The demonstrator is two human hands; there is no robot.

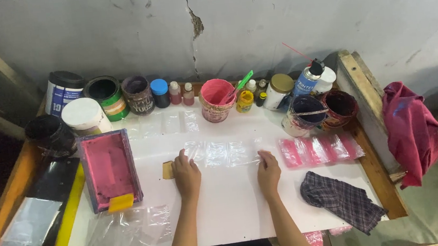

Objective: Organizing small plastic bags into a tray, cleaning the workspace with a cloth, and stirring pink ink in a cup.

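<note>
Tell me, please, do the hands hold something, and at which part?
Nothing is lifted. The left hand and the right hand press flat on the two ends of a row of clear plastic pouches on the white table.

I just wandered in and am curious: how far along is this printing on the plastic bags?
Done, it seems: a row of pink-printed bags lies at the right. In hand: both the left hand and right hand press flat a row of clear bags, unprinted. The pink-inked screen frame rests aside. Left: more clear bags behind and a loose pile in front.
</note>
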